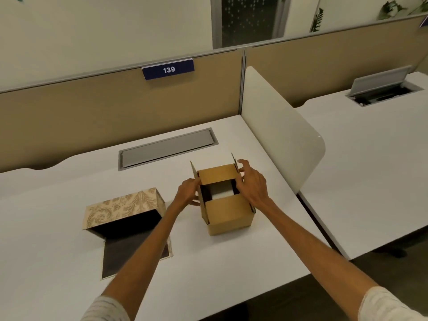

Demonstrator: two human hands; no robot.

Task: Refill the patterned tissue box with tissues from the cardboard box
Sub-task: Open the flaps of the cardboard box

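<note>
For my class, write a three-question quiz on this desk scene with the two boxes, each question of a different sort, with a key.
1. True or false: the patterned tissue box lies with its lid flap open toward the person.
2. Multiple choice: where are the hands? A) both on the patterned box; B) left hand and right hand on opposite sides of the cardboard box; C) both resting flat on the desk.
3. Fill in: the sign on the partition reads ___.

Key: 1 true; 2 B; 3 139. Something white shows inside the opened cardboard box, probably the tissues.
</note>
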